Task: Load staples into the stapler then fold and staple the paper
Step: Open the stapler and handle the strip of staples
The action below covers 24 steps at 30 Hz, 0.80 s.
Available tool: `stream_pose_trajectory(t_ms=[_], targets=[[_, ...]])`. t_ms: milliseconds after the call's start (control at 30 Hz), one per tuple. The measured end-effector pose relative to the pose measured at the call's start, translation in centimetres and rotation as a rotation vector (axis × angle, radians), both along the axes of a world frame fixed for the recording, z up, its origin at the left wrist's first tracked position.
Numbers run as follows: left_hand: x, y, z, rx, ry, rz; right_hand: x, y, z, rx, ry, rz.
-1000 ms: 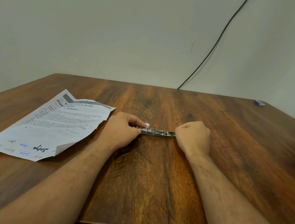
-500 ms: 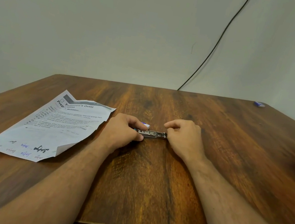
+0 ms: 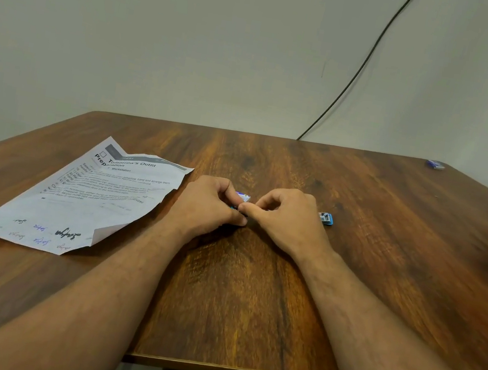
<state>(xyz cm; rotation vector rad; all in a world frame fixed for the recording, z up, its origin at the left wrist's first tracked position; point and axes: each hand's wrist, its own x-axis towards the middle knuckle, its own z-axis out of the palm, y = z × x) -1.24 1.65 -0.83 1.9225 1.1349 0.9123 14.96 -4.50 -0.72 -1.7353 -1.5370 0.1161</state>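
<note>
Plain pale wall [image 3: 194,47], 1 black cable [image 3: 361,72], wooden table [image 3: 249,298].

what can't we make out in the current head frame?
- Stapler: mostly hidden under both hands; only its blue end shows past the right hand.
- Staples: none discernible; left hand covers the spot.
- Paper body text: too small.
- Blue object at far corner: too small to identify.

Wooden table [image 3: 249,298] bears paper [image 3: 94,202], stapler [image 3: 326,218].
</note>
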Motion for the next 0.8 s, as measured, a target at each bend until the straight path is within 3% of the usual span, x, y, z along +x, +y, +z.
stream_pose_trajectory(t_ms=[800], targets=[[0.17, -0.54, 0.32, -0.028, -0.011, 0.039, -0.53, 0.0, -0.01, 0.053, -0.08, 0.117]])
